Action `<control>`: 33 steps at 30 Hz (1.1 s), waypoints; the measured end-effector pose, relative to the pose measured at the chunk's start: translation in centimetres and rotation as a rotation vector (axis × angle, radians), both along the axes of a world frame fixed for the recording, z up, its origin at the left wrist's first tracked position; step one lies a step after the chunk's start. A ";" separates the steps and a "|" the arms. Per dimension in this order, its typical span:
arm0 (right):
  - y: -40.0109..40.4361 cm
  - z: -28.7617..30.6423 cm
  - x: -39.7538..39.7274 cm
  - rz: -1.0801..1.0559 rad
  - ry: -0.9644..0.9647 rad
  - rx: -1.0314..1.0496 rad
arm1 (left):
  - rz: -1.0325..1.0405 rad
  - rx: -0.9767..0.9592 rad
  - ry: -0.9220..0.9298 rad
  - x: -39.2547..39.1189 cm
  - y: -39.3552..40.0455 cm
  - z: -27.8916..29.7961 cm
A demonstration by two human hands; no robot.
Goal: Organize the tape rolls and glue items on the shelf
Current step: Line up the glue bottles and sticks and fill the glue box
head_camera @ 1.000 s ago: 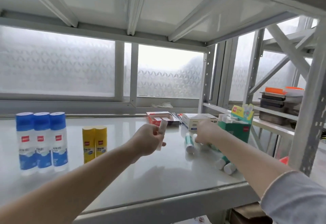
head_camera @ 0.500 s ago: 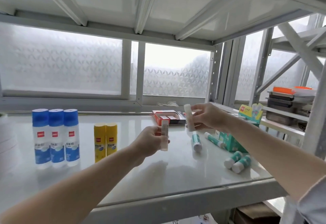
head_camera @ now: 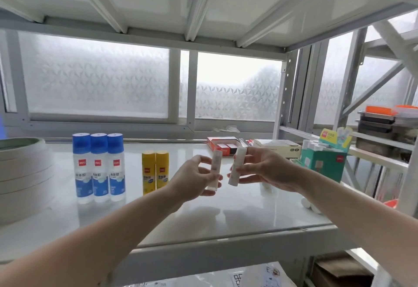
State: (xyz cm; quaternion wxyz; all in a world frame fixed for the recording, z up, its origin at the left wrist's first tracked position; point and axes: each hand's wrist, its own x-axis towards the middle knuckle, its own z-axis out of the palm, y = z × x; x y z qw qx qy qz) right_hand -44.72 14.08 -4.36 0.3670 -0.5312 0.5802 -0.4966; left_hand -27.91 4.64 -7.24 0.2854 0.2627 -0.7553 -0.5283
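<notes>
Glue sticks (head_camera: 315, 145) fill green box (head_camera: 325, 165); left hand (head_camera: 192, 179), right hand (head_camera: 265, 170) each pinch one.

Single head-worn view, close, facing forward across the shelf (head_camera: 226, 221) toward frosted windows (head_camera: 97, 78).

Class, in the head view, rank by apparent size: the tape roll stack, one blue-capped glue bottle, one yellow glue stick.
1. tape roll stack, though it sits nearer the camera
2. blue-capped glue bottle
3. yellow glue stick
</notes>
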 end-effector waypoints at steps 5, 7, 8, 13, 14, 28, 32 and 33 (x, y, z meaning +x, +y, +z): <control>-0.7 -0.3 0.1 -0.065 0.127 -0.025 | 0.050 -0.282 -0.172 1.3 0.2 -0.2; -1.0 -0.3 -0.3 -0.129 0.224 -0.045 | 0.086 -0.407 -0.203 1.7 0.5 0.4; -1.1 -0.3 -0.4 -0.155 0.263 -0.053 | 0.109 -0.456 -0.204 1.9 0.6 0.8; -1.4 -0.4 0.0 -0.130 0.315 -0.068 | 0.190 -0.629 -0.232 2.0 0.2 2.7; -1.5 -0.4 0.4 -0.107 0.319 -0.066 | 0.185 -0.619 -0.231 1.8 0.1 2.8; -2.8 -1.6 2.3 -0.041 0.464 -0.021 | 0.080 -0.619 -0.365 0.5 -0.9 2.2; -3.2 -1.8 2.9 -0.049 0.476 -0.044 | 0.085 -0.759 -0.531 0.5 -1.2 3.6; -3.4 -1.8 2.9 -0.050 0.478 -0.042 | 0.083 -0.766 -0.567 0.5 -1.3 4.0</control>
